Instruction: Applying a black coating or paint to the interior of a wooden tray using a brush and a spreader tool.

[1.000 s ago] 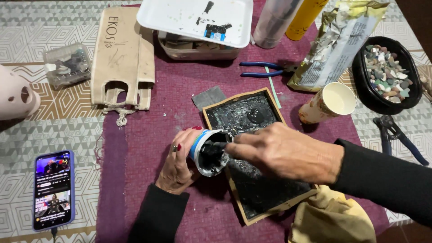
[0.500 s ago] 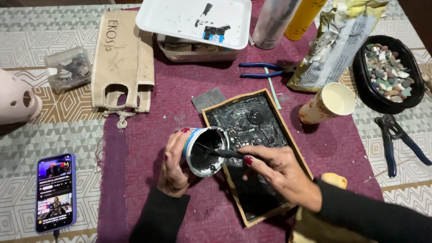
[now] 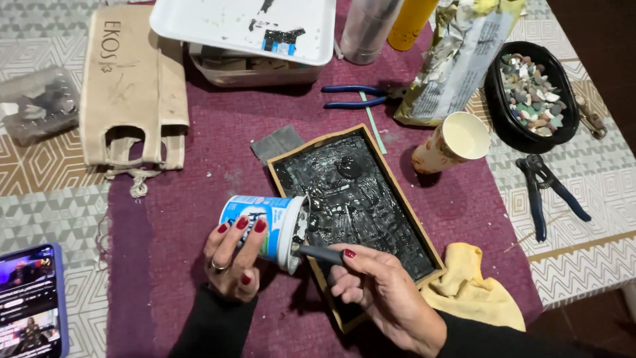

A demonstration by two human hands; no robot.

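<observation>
Cup (image 3: 265,222) in left hand (image 3: 233,262) (tipped sideways)

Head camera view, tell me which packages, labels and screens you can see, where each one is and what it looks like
Phone: bottom left, lit screen, blue case.
Plastic tub: tilted in the left hand, blue and white label.
Foil bag: top right, silvery gold, crumpled.
Cloth bag: top left, flat, beige, dark lettering.
Paper cup: right of the tray, patterned.

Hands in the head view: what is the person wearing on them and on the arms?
Both arms are in black long sleeves reaching the wrists. The left hand has red-painted nails and a ring on one finger. The right hand is bare, with red nail polish too.
</observation>
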